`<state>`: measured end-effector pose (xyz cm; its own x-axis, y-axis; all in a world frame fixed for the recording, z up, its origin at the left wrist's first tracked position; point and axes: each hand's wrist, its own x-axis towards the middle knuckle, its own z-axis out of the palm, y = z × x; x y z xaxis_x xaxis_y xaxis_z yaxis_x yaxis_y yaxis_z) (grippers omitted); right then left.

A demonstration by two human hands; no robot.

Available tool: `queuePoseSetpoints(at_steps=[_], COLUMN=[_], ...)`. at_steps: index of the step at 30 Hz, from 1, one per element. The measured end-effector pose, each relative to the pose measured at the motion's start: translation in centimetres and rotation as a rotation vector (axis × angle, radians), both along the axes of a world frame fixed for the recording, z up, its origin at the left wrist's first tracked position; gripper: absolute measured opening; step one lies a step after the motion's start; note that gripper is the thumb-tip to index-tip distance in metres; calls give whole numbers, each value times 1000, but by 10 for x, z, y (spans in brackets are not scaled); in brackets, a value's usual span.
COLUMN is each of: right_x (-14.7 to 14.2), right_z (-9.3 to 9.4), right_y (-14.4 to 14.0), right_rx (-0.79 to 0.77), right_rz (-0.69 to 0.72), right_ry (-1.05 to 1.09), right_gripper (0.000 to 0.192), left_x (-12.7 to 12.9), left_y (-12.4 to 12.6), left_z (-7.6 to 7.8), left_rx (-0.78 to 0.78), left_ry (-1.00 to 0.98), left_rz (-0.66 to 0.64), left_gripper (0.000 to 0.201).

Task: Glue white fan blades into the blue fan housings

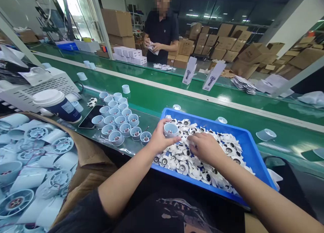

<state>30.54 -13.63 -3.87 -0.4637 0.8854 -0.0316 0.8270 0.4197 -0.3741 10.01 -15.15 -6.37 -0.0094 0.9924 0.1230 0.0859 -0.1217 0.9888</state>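
My left hand (pixel 160 137) is wrapped round a light-blue fan housing (pixel 171 129), its open end up and a reddish motor part showing inside. Just right of it, my right hand (pixel 206 148) reaches into the heap of white fan blades (pixel 187 169). Its fingers are bent down among them, and whatever they pinch is hidden. The blades fill a blue tray (pixel 258 158) under both hands. To the left, several more housings (pixel 116 138) stand upright in rows on the bench, motor parts visible inside them.
A cardboard box (pixel 88 158) full of housings is at the lower left. Beside the rows lie a phone (pixel 89 120) and a paper cup (pixel 58 105). Across the green conveyor belt (pixel 152 94), with scattered housings on it, stands a co-worker (pixel 162 34) holding a small item. White boxes (pixel 214 76) stand there.
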Motion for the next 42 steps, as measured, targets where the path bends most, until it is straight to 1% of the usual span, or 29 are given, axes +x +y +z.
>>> queuePoseSetpoints(at_steps=[3,5,8,10,12,14,16,18,19,20,23,25,27,28,30,32,34,35,36,37,39,40,42], right_x=[4,5,4,2,1,0,-3,-6,-8,-10,-12,-10,-6,-4,-1,-1,0,3,9,16,38,50,71], right_z=[12,20,28,30,34,40,47,50,50,48,40,36,35,35,36,35,32,30,28,25,18,13,0], right_y=[-17,-29,-44,-52,-60,-66,-71,-71,-70,-69,-62,-61,-64,-67,-73,-76,-77,-77,-77,-76,-78,-79,-84], right_rx=[-150,-264,-359,-342,-272,-125,103,320,381,400,372,361,362,360,365,373,400,423,455,496,575,593,603], right_rz=[-88,-112,-135,-142,-145,-102,-6,94,124,138,150,153,147,134,104,123,171,185,182,161,105,84,60], right_ry=[380,591,792,869,912,856,671,469,408,390,420,432,420,424,432,377,266,224,207,213,249,263,274], right_gripper=[37,46,42,38,33,24,15,12,10,8,7,9,15,22,31,30,42,46,44,39,31,29,26], left_x=[3,6,12,15,17,19,21,24,26,28,30,28,25,23,20,19,18,16,13,8,-8,-18,-42], left_y=[-12,-23,-36,-41,-45,-47,-51,-55,-57,-59,-63,-62,-59,-57,-54,-54,-53,-52,-50,-46,-30,-17,16], left_z=[10,18,28,33,36,37,37,36,35,34,29,26,24,23,22,24,27,29,31,34,41,45,54], left_rx=[104,205,350,415,464,519,588,648,663,672,655,622,554,511,446,441,467,470,454,419,298,230,99], left_ry=[170,329,484,542,586,619,639,637,627,613,582,574,571,571,573,575,578,583,598,625,710,760,870], left_rz=[-21,-77,-140,-155,-159,-161,-162,-150,-134,-109,-36,-39,-65,-71,-60,-54,-81,-103,-121,-121,-75,-33,69], left_gripper=[62,55,54,53,49,44,39,38,38,39,42,42,40,40,41,45,49,52,55,59,66,67,64])
